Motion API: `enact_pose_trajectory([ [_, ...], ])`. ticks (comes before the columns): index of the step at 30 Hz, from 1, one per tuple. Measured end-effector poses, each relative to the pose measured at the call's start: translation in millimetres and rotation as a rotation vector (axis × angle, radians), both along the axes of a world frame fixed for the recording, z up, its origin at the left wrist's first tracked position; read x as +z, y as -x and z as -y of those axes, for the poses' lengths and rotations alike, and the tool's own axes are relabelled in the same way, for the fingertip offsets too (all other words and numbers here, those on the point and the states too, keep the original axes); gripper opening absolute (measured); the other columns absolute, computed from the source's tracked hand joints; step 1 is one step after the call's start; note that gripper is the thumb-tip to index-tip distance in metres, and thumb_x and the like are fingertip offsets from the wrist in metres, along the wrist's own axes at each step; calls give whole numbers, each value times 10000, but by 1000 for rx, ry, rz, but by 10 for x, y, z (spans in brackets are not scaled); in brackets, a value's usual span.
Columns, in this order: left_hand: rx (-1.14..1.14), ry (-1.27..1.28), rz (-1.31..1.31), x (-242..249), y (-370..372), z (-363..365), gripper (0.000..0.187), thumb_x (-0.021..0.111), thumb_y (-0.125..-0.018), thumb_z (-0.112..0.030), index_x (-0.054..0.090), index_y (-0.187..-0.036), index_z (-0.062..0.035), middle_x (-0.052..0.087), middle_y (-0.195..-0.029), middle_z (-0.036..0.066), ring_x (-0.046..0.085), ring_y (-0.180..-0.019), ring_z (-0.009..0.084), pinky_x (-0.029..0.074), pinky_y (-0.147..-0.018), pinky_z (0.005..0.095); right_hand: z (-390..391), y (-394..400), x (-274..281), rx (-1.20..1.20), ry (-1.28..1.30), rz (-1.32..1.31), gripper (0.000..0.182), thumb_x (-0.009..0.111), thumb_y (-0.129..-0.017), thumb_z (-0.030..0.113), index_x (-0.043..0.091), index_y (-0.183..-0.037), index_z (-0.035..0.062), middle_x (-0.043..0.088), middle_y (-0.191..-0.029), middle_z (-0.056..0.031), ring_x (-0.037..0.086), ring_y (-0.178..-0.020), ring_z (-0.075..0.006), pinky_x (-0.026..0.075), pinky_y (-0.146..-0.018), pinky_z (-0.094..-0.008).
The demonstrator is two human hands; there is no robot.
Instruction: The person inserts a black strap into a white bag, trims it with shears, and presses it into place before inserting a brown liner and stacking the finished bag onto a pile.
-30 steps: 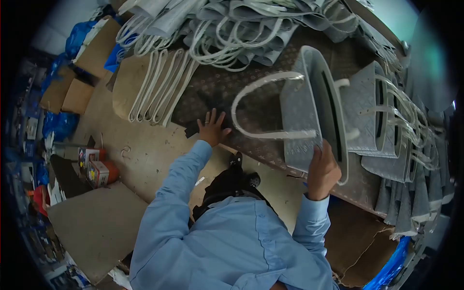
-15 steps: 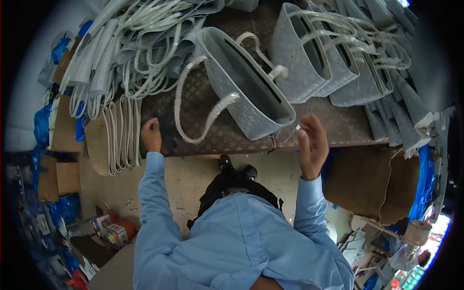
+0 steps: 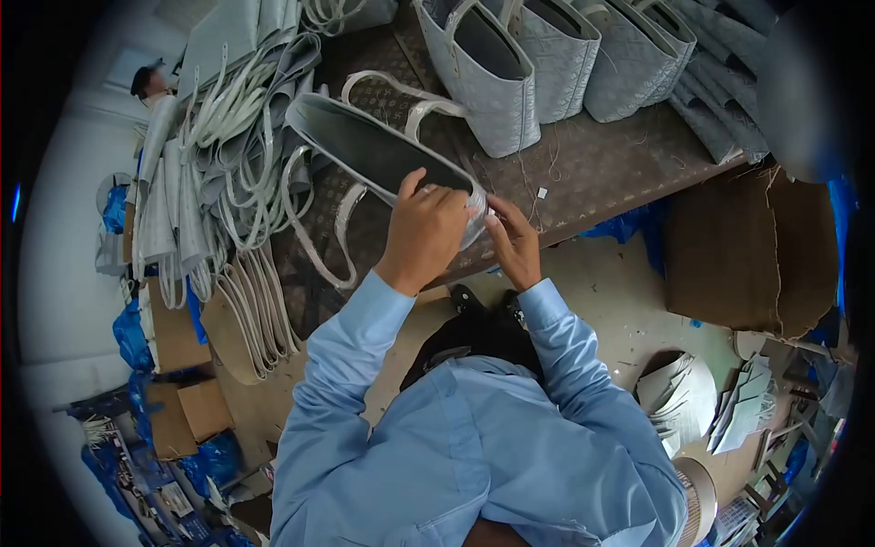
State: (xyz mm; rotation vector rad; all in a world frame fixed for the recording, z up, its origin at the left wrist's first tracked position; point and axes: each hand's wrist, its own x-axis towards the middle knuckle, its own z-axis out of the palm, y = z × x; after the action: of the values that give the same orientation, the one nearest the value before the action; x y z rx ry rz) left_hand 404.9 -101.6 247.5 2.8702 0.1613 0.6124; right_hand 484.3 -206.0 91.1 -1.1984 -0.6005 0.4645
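Note:
A grey patterned bag (image 3: 351, 135) with pale wrapped handles lies tilted on the brown table, its dark opening facing up. My left hand (image 3: 427, 228) is closed on the bag's near right end, the index finger raised over the rim. At the same corner, my right hand (image 3: 516, 241) pinches the bag's edge between thumb and fingers. Whether a thread or other small item is between the fingertips cannot be made out. Just right of my hands, a small white tag (image 3: 541, 193) and loose threads lie on the table.
Several grey bags (image 3: 492, 91) stand upright along the back. Grey pieces and pale straps (image 3: 241, 137) are heaped at the left, above folded beige strips (image 3: 260, 310). Flat grey pieces (image 3: 720, 109) lie at the right. A large cardboard box (image 3: 729, 255) stands below the table's right end.
Both hands have come together on the bag's near end and closed on it. The view has shifted, and the bag appears turned, its far end further left.

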Motion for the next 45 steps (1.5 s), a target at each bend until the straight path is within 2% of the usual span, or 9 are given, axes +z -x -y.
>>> enact_pose_trajectory([
  [5, -158, -52, -327, 434, 1006, 61, 48, 570, -807, -55, 606, -839, -50, 595, -824, 75, 564, -1007, 260, 293, -1032, 530, 470, -134, 188, 13, 167, -149, 268, 546, -927, 171, 601, -1107, -21, 648, -924, -86, 607, -870, -152, 475, -774, -265],
  [10, 262, -86, -408, 431, 1976, 128, 134, 578, -785, -44, 632, -908, -48, 524, -1198, 142, 380, -1269, 327, 254, -1059, 534, 334, -371, 1553, -131, -128, 508, 156, 589, -857, 54, 623, -976, -41, 642, -861, -138, 627, -787, -212, 495, -709, -301],
  [13, 666, 320, 135, -1, 2130, 340, 332, 560, -835, -124, 586, -1149, -18, 196, -1477, 222, 313, -1326, 335, 278, -1046, 436, -730, -555, 2144, 105, -141, 877, 289, 597, -827, 51, 581, -1108, -17, 598, -1030, -207, 590, -961, -331, 457, -833, -332],
  [17, 904, 923, 684, -418, 1790, 554, 418, 486, -925, -241, 482, -1270, -5, 313, -1433, 202, 382, -1279, 258, 390, -944, 321, -2520, -862, 1654, 267, 455, 954, 343, 587, -840, 179, 585, -1142, 16, 590, -1108, -207, 555, -1046, -364, 434, -909, -380],
  [19, 1102, 1053, 632, -250, 1714, 540, 402, 471, -928, -203, 473, -1275, 1, 461, -1310, 198, 494, -1146, 254, 425, -852, 307, -3235, -1177, 889, 430, 810, 1314, 272, 557, -805, 186, 643, -963, -18, 633, -990, -226, 605, -951, -354, 483, -835, -399],
  [20, 1189, 1090, 644, -219, 1742, 520, 398, 465, -929, -191, 470, -1276, 3, 510, -1268, 196, 531, -1101, 252, 436, -821, 303, -3475, -1612, 468, 382, 859, 2338, 198, 553, -841, 217, 668, -863, 57, 626, -972, -148, 592, -937, -315, 474, -800, -391],
  [25, 1113, 663, 600, -97, 2198, 199, 427, 418, -776, 38, 555, -1169, -54, 613, -926, 153, 530, -651, 171, 429, -618, 285, -1290, -1336, 1270, 225, 82, 1727, 177, 544, -831, 143, 545, -710, 14, 554, -757, -189, 531, -710, -392, 397, -584, -480],
  [33, 597, 538, 398, -92, 1299, -1453, 256, 463, -791, -7, 620, -988, -51, 616, -806, 174, 601, -701, 296, 448, -634, 388, 384, -798, 1716, 68, 909, 673, 405, 489, -918, 284, 544, -792, -96, 519, -624, -220, 563, -617, -332, 404, -579, -436],
  [45, 913, 651, 754, -590, 944, -1482, 370, 500, -922, -384, 517, -956, -15, 600, -828, 189, 579, -737, 359, 434, -658, 438, 323, -468, 1190, -449, 765, 755, 516, 455, -956, 393, 636, -928, -90, 616, -759, -242, 587, -654, -292, 456, -595, -401],
])
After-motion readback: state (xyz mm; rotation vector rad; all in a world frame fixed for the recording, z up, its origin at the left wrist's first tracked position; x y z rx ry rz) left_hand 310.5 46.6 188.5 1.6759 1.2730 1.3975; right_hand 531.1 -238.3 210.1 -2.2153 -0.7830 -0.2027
